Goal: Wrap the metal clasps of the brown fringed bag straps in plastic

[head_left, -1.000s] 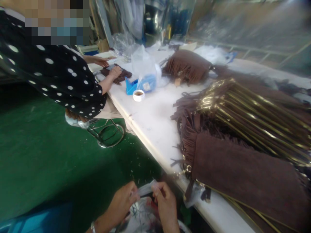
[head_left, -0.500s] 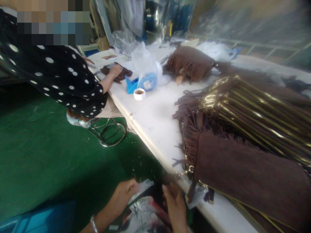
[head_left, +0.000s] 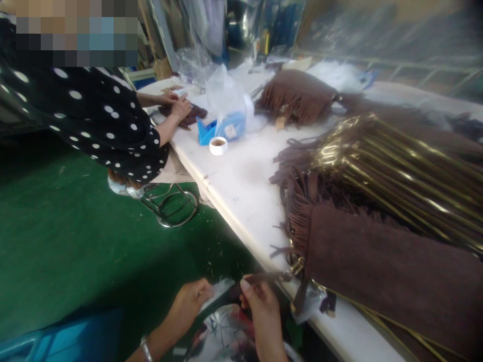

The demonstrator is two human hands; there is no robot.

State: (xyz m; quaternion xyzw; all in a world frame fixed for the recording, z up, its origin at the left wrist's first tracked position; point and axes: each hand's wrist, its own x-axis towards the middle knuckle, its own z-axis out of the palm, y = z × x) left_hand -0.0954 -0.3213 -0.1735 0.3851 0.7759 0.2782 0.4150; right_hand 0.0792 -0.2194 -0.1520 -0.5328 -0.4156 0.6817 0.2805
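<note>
Near the table's front edge, my left hand (head_left: 188,304) pinches a crumpled whitish see-through wrap (head_left: 221,290). Close beside it, my right hand (head_left: 262,306) is closed on a dark brown strap (head_left: 266,277). The strap runs right to a gold clasp (head_left: 297,265) at the corner of a brown suede fringed bag (head_left: 377,266) lying on the table. Between my hands the wrap and the strap's dark end come together; whether the wrap goes around it I cannot tell.
A co-worker's hands (head_left: 179,105) handle a brown piece across the white table (head_left: 241,201). A blue tape dispenser (head_left: 207,131) and a tape roll (head_left: 218,146) stand mid-table. Another fringed bag (head_left: 296,95) and gold-brown fringe (head_left: 407,171) lie right. A stool (head_left: 177,208) stands left.
My right hand has moved slightly left and up, and the strap now shows stretched from the clasp to its fingers. The co-worker's two hands have come together over the brown piece.
</note>
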